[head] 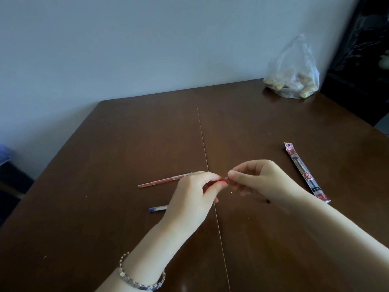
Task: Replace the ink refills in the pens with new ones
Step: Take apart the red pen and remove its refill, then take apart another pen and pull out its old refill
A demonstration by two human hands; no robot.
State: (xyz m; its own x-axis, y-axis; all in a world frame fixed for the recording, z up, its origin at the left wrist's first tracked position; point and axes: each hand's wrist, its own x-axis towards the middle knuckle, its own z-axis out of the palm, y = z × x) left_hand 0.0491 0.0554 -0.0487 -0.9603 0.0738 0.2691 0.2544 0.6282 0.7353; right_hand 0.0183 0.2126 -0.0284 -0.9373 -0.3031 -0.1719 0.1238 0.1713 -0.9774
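Note:
My left hand point(190, 199) and my right hand point(259, 178) meet above the middle of the table. Their fingertips pinch a small red-tipped piece point(223, 180) between them. It looks like the end of a thin refill, and the rest of it is hidden by the fingers. A red pen point(164, 180) lies on the table just left of my left hand. A blue-ended pen point(157, 208) lies nearer to me, partly hidden behind that hand. A long refill packet point(305, 171) lies to the right of my right hand.
The brown wooden table point(126, 144) has a seam down its middle and stands against a pale wall. A clear plastic bag point(292, 74) with food sits at the far right corner. Dark furniture stands beyond the right edge.

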